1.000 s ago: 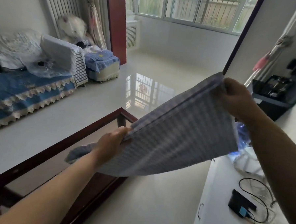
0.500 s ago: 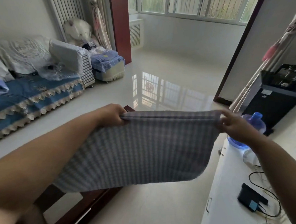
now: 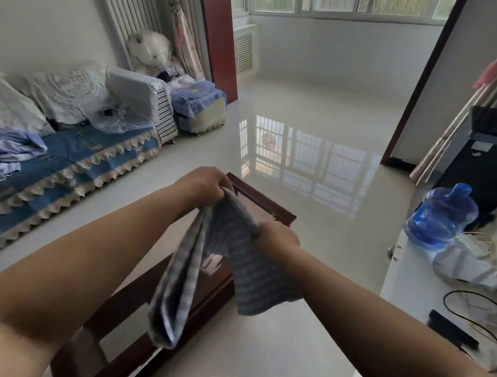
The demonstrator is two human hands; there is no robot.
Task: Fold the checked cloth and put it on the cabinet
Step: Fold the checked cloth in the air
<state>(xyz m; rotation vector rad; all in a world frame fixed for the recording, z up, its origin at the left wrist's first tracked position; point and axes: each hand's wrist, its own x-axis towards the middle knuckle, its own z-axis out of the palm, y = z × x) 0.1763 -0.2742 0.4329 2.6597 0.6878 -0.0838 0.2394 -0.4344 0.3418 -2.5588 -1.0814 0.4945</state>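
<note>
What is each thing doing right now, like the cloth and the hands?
Cloth: held up in the air, partly folded, hanging.
Left hand: gripping the cloth's top edge.
Right hand: gripping the cloth's top edge.
Water bottle: upright on the cabinet.
Black cable: lying loose on the cabinet.

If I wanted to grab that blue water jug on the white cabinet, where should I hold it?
Probably its narrow blue neck. The water jug lies tilted on the white cabinet, neck pointing up and right, and its round body looks too fat for one hand. Come from above, away from the cables beside it.
</note>
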